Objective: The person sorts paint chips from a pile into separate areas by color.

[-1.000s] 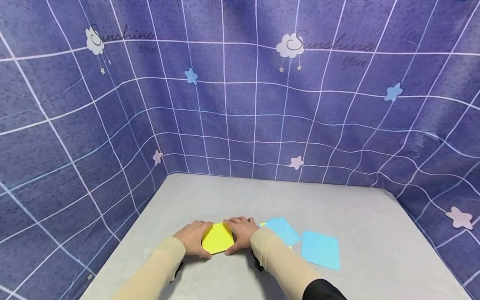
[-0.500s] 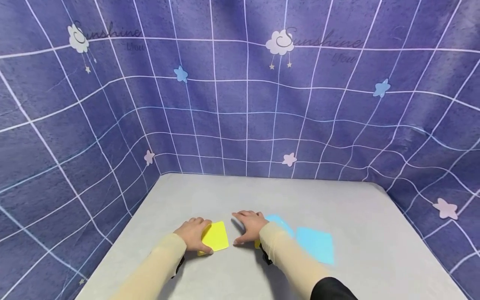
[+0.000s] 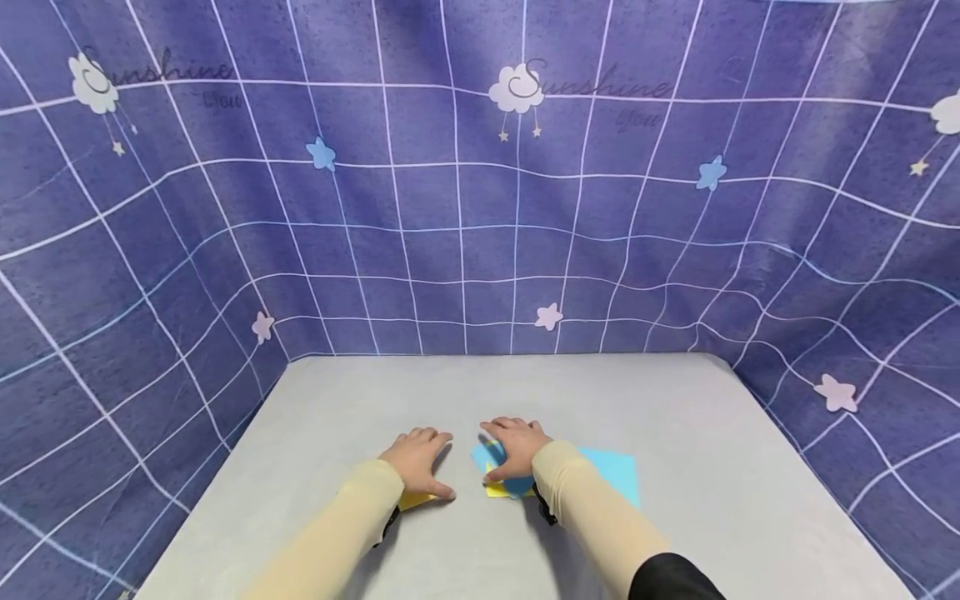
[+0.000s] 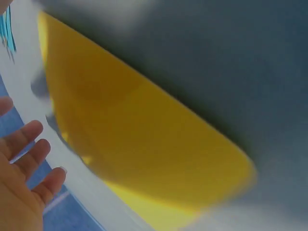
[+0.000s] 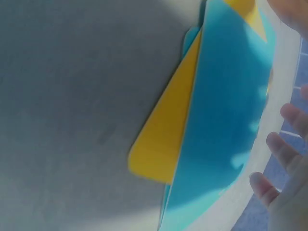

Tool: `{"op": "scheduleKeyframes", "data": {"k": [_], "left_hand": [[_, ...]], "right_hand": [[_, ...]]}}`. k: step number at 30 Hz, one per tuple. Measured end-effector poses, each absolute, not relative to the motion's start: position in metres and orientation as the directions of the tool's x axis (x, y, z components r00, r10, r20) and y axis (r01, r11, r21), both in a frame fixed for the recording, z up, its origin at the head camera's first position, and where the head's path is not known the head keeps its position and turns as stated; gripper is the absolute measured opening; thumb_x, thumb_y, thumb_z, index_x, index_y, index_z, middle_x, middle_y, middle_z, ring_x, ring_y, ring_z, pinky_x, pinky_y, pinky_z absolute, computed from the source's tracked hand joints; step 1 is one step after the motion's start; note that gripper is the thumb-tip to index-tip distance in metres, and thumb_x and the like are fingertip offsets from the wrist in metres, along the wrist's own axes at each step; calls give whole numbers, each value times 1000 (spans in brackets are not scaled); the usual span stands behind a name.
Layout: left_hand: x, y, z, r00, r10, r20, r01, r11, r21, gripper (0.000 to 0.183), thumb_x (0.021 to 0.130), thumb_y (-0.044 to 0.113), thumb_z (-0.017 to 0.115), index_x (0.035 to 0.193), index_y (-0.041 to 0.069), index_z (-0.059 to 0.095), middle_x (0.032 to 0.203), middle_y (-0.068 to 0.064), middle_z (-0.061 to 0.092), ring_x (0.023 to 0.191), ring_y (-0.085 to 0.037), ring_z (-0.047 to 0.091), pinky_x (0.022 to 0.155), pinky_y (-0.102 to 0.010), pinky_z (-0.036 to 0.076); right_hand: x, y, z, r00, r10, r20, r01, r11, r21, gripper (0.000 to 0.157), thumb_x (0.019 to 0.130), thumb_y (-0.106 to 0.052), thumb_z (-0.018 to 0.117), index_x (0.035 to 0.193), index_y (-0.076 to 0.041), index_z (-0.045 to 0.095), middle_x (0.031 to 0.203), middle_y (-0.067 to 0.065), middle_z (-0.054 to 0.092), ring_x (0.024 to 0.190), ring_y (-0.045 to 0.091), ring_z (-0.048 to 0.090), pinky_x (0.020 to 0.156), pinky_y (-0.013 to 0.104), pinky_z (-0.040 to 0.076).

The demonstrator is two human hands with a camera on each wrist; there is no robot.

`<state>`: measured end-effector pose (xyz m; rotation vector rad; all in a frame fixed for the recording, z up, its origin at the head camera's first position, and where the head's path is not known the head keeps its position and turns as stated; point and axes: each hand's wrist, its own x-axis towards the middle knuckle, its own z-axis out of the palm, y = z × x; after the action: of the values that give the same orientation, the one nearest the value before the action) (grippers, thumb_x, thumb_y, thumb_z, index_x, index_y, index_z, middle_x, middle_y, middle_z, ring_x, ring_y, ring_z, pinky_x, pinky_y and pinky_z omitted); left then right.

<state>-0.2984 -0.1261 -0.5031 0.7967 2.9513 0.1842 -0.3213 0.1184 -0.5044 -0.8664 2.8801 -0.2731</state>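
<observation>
My left hand (image 3: 420,460) hovers over a yellow square card (image 3: 412,501), mostly hidden beneath it in the head view. The left wrist view shows the same yellow card (image 4: 144,125) lying flat, with spread fingers off to its side and apart from it. To the right, my right hand (image 3: 519,447), fingers spread, is over a loose pile of blue cards (image 3: 487,455) and yellow cards (image 3: 496,491). In the right wrist view a blue card (image 5: 221,106) overlaps a yellow card (image 5: 166,134); the fingers there stand apart from the pile.
Another blue card (image 3: 617,472) lies right of the pile, partly behind the right forearm. The pale grey table (image 3: 465,550) meets a purple-blue grid-patterned curtain (image 3: 480,250) at the back and sides.
Earlier both hands held the sides of the yellow card. Both have let go; the right hand moved right over the blue and yellow pile. The head view has turned right.
</observation>
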Motion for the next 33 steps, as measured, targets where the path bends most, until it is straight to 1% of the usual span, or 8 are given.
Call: {"op": "scheduleKeyframes", "data": {"k": [2,6,10,15,22,27,33], "left_hand": [[-303,-114,-505,-853,518,-53,509,851,133,102,64,71,72,141,9,46,133,-17,51,124,-36,45,100,-57,35],[-307,-91,-508,-841,537,-61,526,840,136,104,64,73,70,142,10,45,134,-15,50,126,-34,45,101,-56,35],[-306,-70,-510,-826,561,-57,550,824,138,104,64,75,69,143,11,44,135,-13,49,126,-32,44,101,-55,36],[-302,-52,-511,-814,577,-65,565,813,142,105,64,76,68,143,11,42,136,-13,46,127,-31,42,101,-52,36],[-302,-43,-507,-819,573,-30,563,812,154,107,63,76,69,145,12,41,138,-14,45,128,-31,40,101,-53,34],[-299,-42,-517,-814,577,-70,561,811,162,108,65,79,65,146,11,40,139,-14,45,129,-31,41,102,-52,35],[-303,-38,-520,-811,582,-56,570,808,147,107,66,77,66,145,11,40,138,-13,46,127,-30,42,101,-54,36]], "right_hand": [[-321,124,-503,-833,-550,-63,-527,822,-216,96,71,-64,72,150,-22,37,145,4,43,130,30,41,98,59,33],[-319,134,-502,-847,-524,-84,-501,842,-201,97,70,-66,72,149,-22,38,144,4,44,129,30,42,98,60,33],[-316,144,-500,-867,-486,-113,-461,867,-192,97,68,-65,74,148,-22,40,143,4,45,128,30,43,98,59,34],[-312,153,-499,-871,-477,-120,-449,871,-200,94,69,-63,75,146,-19,42,141,5,47,126,30,45,96,57,36],[-312,160,-500,-881,-463,-102,-440,879,-185,94,70,-63,75,146,-19,43,140,5,48,126,31,45,96,58,36],[-303,161,-505,-881,-461,-105,-437,878,-194,94,68,-63,76,145,-18,45,139,6,49,124,30,46,95,57,38],[-301,162,-503,-895,-433,-106,-404,889,-214,97,68,-63,76,148,-20,41,147,9,40,130,32,41,99,58,35]]}}
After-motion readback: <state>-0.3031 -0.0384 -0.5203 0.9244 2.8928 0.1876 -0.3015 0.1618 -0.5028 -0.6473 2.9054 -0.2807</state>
